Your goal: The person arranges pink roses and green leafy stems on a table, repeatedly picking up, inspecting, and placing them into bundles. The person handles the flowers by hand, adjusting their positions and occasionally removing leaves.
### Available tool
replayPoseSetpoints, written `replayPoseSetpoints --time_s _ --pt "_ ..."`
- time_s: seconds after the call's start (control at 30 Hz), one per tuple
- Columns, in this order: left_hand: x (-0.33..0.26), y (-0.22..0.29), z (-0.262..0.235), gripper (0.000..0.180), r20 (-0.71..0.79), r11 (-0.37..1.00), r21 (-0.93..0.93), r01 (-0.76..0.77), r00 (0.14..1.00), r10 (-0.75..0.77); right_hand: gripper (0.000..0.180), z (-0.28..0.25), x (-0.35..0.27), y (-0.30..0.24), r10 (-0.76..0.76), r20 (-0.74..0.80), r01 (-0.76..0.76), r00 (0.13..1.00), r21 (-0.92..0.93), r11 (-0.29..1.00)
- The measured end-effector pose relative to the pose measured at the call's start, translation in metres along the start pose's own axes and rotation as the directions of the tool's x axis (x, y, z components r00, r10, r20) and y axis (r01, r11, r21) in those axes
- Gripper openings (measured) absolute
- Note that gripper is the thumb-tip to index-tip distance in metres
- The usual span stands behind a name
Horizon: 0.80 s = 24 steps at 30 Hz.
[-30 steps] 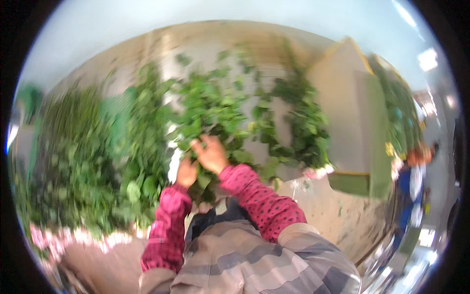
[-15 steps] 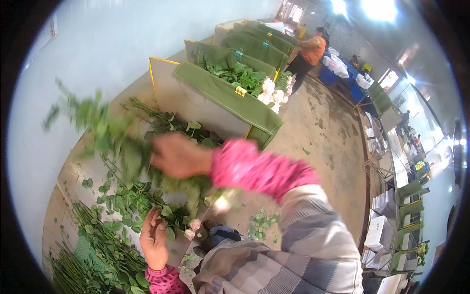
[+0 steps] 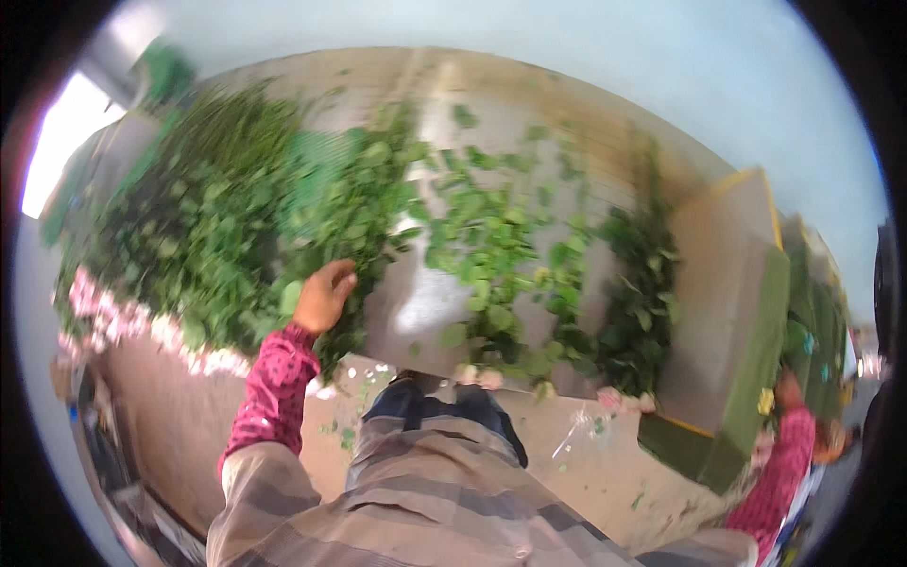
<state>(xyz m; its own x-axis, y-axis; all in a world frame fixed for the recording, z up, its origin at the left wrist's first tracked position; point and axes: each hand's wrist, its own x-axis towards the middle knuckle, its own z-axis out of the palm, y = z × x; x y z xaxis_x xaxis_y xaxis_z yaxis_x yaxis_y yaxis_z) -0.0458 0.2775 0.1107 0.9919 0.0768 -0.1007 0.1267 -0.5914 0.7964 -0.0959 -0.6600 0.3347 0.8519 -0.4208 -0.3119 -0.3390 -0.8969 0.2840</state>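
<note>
First, lower centre: plaid garment (image 3: 463, 482) of the wearer, facing the near edge of the counter (image 3: 406, 331). Floor between carries scattered leaf litter (image 3: 345, 435).

Left hand (image 3: 326, 298), left of centre: fingers loosely bent, partly open, no stem visible in it. It is over the margin of the large pile of leafy rose stems (image 3: 217, 227); contact with the foliage cannot be told. Right hand (image 3: 788, 389), far right: small and blurred, beside the green cloth (image 3: 756, 369) on the divider; finger opening and any hold cannot be told.

Pale pink rose blooms (image 3: 99, 307) line the near edge at left, stems running back across the counter. Presumably laid so to keep petals clear of the weight of foliage and heads level with each other.

Mid-frame: loose leafy sprigs (image 3: 496, 236), spread thin, with bare surface to their left. Right of them, a darker rose bunch (image 3: 641, 302) lies alongside the grey panel (image 3: 723, 283), likely a partition keeping lots apart.

Farther back, upper left: green mesh (image 3: 316, 175) among the stems, purpose unclear. Beyond, pale blue wall (image 3: 567, 66).
</note>
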Motion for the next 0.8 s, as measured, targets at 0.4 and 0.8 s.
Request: replayPoseSetpoints --time_s 0.4,0.8 --pt "-0.028 -0.074 -0.020 0.060 -0.104 0.775 0.560 0.292 0.953 -0.284 0.036 -0.103 -0.156 -0.429 -0.469 -0.522 0.702 0.712 0.519 0.488" --pt "-0.001 -0.148 -0.049 0.042 -0.062 0.973 0.128 0.193 0.980 -0.186 0.034 0.200 -0.179 -0.873 -0.649 0.300 -0.403 0.699 0.915 -0.011"
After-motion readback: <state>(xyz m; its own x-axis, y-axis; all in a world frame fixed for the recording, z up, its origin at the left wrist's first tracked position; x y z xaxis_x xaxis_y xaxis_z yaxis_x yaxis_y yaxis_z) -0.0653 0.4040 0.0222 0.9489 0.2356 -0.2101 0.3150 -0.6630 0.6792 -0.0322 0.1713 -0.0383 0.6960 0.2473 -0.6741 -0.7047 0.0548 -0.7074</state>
